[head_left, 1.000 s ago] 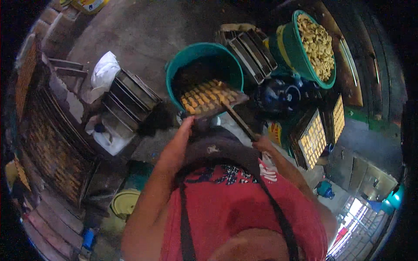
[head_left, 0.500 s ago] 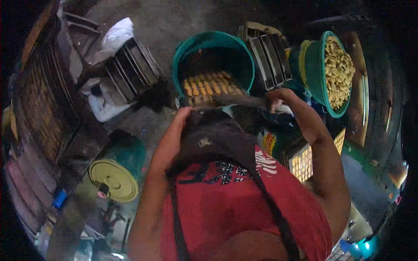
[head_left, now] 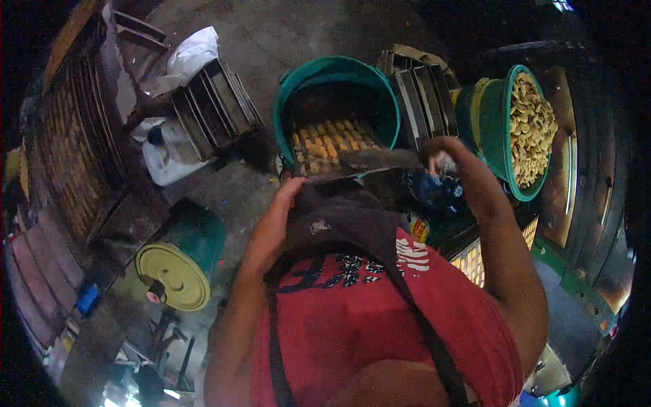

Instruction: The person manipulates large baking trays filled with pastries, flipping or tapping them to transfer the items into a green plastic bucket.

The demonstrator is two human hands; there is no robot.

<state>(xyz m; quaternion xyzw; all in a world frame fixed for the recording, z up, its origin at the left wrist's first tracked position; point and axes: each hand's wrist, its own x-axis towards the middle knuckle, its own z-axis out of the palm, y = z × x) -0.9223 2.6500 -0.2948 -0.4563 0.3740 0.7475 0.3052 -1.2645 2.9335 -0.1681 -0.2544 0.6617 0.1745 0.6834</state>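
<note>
A dark baking tray holding rows of golden-brown baked pieces (head_left: 331,140) is tilted into the mouth of a large green tub (head_left: 337,66). My left hand (head_left: 290,193) is closed on the near left edge of the tray, in front of my dark apron. In my right hand (head_left: 442,157) is the handle of a flat, broad-bladed scraper (head_left: 380,160), smeared by motion. Its blade lies over the near right part of the tray. Toward the tray's left side, some pieces sit out of line. The tub's bottom is too dark to make out.
At right stands a green basin (head_left: 507,129) heaped with pale round baked pieces (head_left: 530,129). Stacked metal trays (head_left: 215,108) stand left of the tub, others (head_left: 426,102) to its right. A lidded green drum (head_left: 178,275) stands lower left. A tray rack (head_left: 74,156) lines the far left.
My view has shifted slightly, so the tub sits lower in it. The rows on the tray look less even at the near left. Both hands keep their holds.
</note>
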